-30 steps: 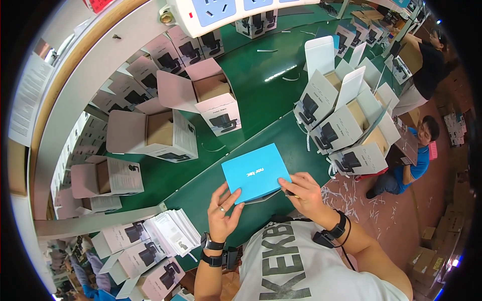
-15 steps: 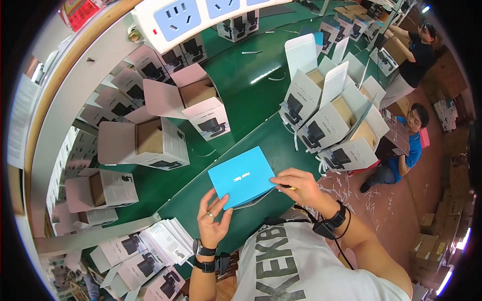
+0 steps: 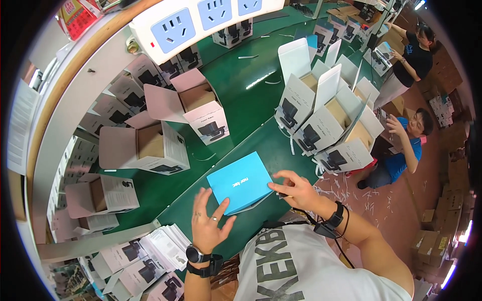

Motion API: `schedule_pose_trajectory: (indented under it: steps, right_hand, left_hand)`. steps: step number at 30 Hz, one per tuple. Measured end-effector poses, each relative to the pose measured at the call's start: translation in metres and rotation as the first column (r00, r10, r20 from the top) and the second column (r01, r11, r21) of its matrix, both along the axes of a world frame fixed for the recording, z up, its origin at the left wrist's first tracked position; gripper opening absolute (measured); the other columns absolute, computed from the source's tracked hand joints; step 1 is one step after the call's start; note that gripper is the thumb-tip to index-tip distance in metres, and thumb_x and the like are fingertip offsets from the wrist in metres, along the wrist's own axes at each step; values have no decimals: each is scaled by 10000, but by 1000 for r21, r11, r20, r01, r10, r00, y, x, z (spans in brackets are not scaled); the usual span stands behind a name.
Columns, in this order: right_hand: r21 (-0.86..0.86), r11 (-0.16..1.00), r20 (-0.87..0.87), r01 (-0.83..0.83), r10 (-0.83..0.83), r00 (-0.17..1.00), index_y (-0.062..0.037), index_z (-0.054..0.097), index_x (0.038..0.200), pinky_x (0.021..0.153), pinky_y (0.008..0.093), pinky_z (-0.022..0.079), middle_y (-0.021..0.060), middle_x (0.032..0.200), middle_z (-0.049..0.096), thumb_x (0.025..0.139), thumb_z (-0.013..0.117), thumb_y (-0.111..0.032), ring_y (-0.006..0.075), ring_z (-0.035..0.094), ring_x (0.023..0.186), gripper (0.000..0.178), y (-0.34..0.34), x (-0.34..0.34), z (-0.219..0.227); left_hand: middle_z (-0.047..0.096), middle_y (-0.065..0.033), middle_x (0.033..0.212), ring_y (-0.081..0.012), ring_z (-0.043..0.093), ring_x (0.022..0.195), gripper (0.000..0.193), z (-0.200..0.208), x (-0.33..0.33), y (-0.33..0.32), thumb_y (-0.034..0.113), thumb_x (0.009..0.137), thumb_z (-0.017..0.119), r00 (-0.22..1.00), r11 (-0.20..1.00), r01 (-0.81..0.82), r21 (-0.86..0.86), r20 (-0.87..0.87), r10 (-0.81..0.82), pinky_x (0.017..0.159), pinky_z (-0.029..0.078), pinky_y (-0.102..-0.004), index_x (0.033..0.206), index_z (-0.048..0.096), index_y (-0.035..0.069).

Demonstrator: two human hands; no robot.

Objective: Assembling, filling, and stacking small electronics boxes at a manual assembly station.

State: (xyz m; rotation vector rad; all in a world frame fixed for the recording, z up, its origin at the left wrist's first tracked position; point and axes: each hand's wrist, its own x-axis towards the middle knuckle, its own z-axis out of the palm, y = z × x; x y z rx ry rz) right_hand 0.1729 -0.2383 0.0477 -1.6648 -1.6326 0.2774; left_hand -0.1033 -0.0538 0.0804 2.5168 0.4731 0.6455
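A green tabletop (image 3: 251, 108) carries everything, slanting from lower left to upper right. A cluster of open white cartons (image 3: 311, 133) stands on its right part, flaps raised; more open cartons (image 3: 213, 123) stand apart on the left.

Between these groups, on the near part of the tabletop in front of the person, is a light-blue box (image 3: 240, 181), broad lid face up. Its long axis runs obliquely, the far end pointing up and right, the near end down and left; one corner points toward the person. The pale printing on the lid is upside down to the wearer.

The left hand (image 3: 208, 226) has its fingers spread apart, one fingertip at the box's lower left corner, not clamped on it. The right hand (image 3: 299, 193) is loosely bent, a fingertip at the right-hand corner. A small dark item (image 3: 282, 194) shows beneath its fingers; whether they are closed on it, I cannot tell.
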Motion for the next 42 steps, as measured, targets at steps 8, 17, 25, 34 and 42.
schedule_pose_trajectory:
  steps: [8, 17, 25, 34, 42]
  right_hand:
    - [56, 998, 115, 17, -23, 993, -78, 676, 1369, 637, 309, 600, 99, 1507, 598, 756, 745, -12, 209, 724, 768, 619, 14, -46, -13]
    - [175, 984, 4, 28, -29, 1000, -111, 771, 1206, 630, 296, 598, 24, 1350, 716, 784, 828, -113, 183, 754, 797, 425, 24, -39, -18]
    - [143, 989, -99, -47, 61, 993, -121, 814, 1090, 652, 281, 599, 18, 1217, 778, 798, 861, -124, 177, 777, 827, 295, 33, -30, -18]
    - [207, 941, -258, -268, 317, 913, -60, 813, 1040, 671, 276, 599, 73, 1152, 793, 820, 816, -8, 211, 787, 849, 227, 40, -12, -23]
    - [88, 992, -479, -91, 122, 869, -13, 792, 1039, 627, 256, 575, 99, 1055, 800, 928, 749, -44, 141, 735, 729, 123, 48, -14, -13]
  left_hand:
    - [301, -286, 1671, -504, 292, 1534, 872, -13, 66, -38, 504, 907, 727, 957, 974, -88, 208, -252, 140, 1243, 220, -635, 1609, 409, 96]
    - [286, -311, 1662, -521, 286, 1525, 831, -13, 59, -19, 545, 878, 736, 958, 954, -35, 298, -263, 118, 1231, 230, -640, 1572, 495, 158]
    - [303, -369, 1582, -551, 348, 1419, 866, -2, 46, 21, 569, 776, 818, 975, 984, 67, 167, -219, -29, 1197, 248, -677, 1536, 548, 254]
    - [333, -359, 1560, -517, 409, 1361, 874, 13, 13, 40, 564, 768, 816, 928, 950, 275, 145, -298, -223, 1165, 320, -623, 1539, 548, 252]
    - [408, -343, 1513, -509, 453, 1327, 849, 5, -26, 21, 521, 761, 838, 983, 980, -35, 197, -168, 69, 1119, 379, -593, 1507, 581, 210]
